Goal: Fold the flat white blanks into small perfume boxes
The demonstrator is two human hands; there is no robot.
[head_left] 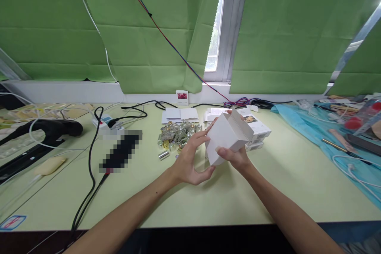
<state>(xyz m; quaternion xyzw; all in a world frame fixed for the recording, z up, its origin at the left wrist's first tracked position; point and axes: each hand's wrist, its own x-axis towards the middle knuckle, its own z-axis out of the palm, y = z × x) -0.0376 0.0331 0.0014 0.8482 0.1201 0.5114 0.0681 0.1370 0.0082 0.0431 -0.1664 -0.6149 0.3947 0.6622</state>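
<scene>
A white cardboard box (222, 137) is tilted above the table, with a flap standing open at its upper right side. My left hand (193, 158) curves around the box's left side, fingers against its far edge and thumb near the bottom corner. On the right, my right hand (235, 156) grips the box, its thumb on the near face. Behind my left hand lies a pile of small metallic and glass pieces (180, 133), with a silver cylinder (163, 155) in front. Printed white boxes (258, 125) are stacked just beyond my right hand.
Folded white papers (180, 114) lie behind the pile. A small picture box (182, 98) stands by the wall. Black cables (91, 166) and a pixelated dark object (122, 152) are left. Blue sheeting (321, 139) with tools covers the right side. Wires hang across the green curtain (154, 47).
</scene>
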